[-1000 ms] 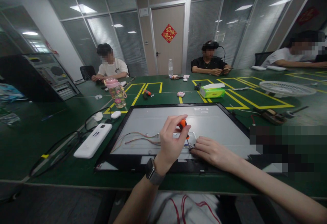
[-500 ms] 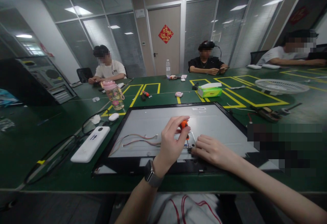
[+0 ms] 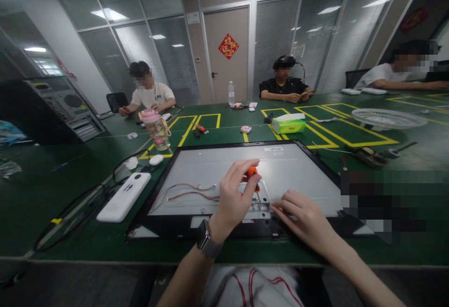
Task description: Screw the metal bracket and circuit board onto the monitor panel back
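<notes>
A flat monitor panel (image 3: 298, 167) lies face down on the green table in front of me, its grey metal back up and thin coloured wires (image 3: 189, 192) running across it. My left hand (image 3: 233, 199), a watch on its wrist, is closed round an orange-handled screwdriver (image 3: 253, 176) held upright, tip down on a small metal plate (image 3: 261, 202) near the panel's lower edge. My right hand (image 3: 305, 220) rests on the panel's black bottom frame just right of the plate, fingers curled loosely with nothing visible in them.
A white oblong device (image 3: 121, 196) and black cables (image 3: 70, 213) lie to the left. A pink-lidded bottle (image 3: 156, 129), a green tissue box (image 3: 289, 124), a white fan grille (image 3: 387, 119) and small tools sit beyond. Three other people sit at the table's far side.
My right hand has slid down and right, off the metal plate onto the bottom frame. The left hand keeps the screwdriver on the same spot.
</notes>
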`<state>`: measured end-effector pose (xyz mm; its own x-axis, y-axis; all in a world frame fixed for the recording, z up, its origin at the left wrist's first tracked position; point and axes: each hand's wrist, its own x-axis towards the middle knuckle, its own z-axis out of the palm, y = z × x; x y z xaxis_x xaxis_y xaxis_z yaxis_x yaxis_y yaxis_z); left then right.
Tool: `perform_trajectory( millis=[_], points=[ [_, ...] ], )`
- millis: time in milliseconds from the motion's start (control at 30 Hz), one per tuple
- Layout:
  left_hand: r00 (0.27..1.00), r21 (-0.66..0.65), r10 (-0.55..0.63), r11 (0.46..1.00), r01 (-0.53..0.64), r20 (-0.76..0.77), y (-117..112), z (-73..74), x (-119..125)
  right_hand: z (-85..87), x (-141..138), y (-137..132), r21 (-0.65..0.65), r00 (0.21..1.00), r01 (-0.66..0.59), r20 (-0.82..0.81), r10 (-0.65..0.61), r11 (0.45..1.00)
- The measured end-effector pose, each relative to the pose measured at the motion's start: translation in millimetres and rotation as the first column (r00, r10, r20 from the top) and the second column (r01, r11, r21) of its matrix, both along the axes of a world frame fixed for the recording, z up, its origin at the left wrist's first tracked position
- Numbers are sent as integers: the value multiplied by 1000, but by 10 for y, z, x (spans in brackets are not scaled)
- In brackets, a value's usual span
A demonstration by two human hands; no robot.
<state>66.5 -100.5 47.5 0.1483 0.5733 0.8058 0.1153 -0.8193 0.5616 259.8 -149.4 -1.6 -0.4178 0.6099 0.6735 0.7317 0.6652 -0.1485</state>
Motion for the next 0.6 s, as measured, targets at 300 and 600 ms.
perform_trajectory(
  millis=[300,600],
  points=[
    [947,-102,169,984,-146,274,32,23,-110,139,-171,213,-94,966,-141,203,158,986],
    [958,-61,181,983,-171,221,37,-11,-96,145,-271,293,-131,894,-114,418,159,985]
  ],
)
